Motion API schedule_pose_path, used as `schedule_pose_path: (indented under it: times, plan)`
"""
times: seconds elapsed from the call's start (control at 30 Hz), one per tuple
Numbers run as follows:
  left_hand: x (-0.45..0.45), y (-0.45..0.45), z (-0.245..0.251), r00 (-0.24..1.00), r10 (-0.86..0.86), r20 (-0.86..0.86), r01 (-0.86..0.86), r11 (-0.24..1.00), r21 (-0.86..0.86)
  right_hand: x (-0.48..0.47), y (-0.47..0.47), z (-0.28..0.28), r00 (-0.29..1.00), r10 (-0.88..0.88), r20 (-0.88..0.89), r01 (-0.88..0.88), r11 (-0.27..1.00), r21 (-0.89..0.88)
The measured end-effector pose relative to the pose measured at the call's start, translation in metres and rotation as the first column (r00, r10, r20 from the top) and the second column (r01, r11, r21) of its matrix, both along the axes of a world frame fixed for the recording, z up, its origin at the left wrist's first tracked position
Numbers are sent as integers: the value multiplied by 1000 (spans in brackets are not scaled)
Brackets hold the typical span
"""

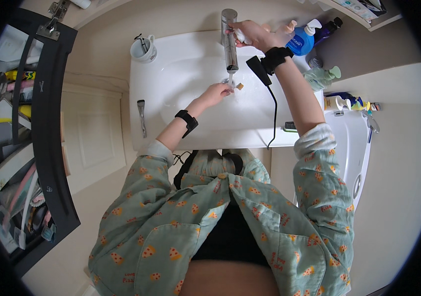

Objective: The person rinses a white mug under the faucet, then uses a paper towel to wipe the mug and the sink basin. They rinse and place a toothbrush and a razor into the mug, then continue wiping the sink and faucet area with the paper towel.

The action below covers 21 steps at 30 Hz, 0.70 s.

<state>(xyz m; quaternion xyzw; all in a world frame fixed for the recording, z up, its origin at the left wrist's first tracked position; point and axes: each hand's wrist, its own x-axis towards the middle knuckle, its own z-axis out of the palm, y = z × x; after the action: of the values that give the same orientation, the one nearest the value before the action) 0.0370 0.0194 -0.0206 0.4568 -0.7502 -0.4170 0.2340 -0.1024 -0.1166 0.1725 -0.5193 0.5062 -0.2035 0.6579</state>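
Observation:
My left hand (218, 93) is closed around a small tan-tipped item (239, 86), low in the white washbasin (192, 111). Its shape is mostly hidden by my fingers. A thin stream of water (230, 78) runs from the chrome faucet (230, 51) beside these fingertips. Up at the faucet's body, my right hand (256, 35) has its fingertips against the metal. Something white and soft-looking (242, 37) sits in that hand, either foam or a wad; I cannot tell which. A black tapered plug-like piece (258, 70) with a cable hangs by the right wristband (277, 59).
A white mug (143, 50) holding small tools stands at the basin's back left. A slim grey-handled tool (142, 118) lies on the left rim. Pump bottles (302, 40) crowd the back right; a green brush (290, 127) rests front right. An open dark cabinet door (47, 122) borders the left.

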Motion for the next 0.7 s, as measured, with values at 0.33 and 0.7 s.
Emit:
schedule_pose_path:
  times: [0.33,0.7]
  plan:
    - [52,14,54,901,348,-260,-109,760,641,-61,68,6,985,-146,94,157,979,-128]
    - [51,30,64,935,351,-38,-348,934,83,-112,156,-16,983,-181,38,179,983,33]
